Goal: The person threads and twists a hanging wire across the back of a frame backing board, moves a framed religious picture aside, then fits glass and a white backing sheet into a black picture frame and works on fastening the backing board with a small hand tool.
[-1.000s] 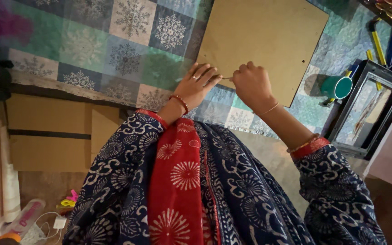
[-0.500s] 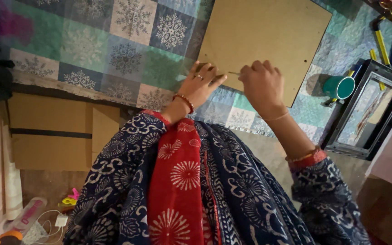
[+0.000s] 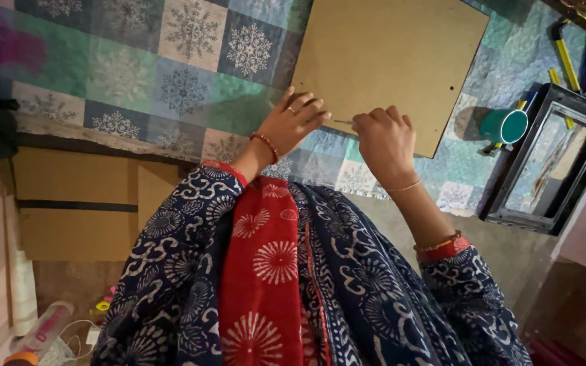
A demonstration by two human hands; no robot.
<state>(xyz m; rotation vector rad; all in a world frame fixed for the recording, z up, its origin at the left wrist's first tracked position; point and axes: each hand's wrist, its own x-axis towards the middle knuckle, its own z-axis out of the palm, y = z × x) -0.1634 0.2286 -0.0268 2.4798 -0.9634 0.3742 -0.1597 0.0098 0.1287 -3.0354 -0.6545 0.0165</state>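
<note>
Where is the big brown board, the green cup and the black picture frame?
brown board (image 3: 391, 61), head view, on its bare flat middle.
green cup (image 3: 503, 126), head view, on its round side.
black picture frame (image 3: 556, 102), head view, on its top edge.

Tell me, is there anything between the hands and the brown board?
Nothing visible. The left hand rests at the brown board near its lower edge, and the right hand, closed on a thin metal tool, sits against that same edge.

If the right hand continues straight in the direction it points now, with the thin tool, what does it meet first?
The right hand points its thin metal tool toward the left hand, along the near edge of the brown board. It would probably meet the left hand's fingers first; depth is unclear.
</note>
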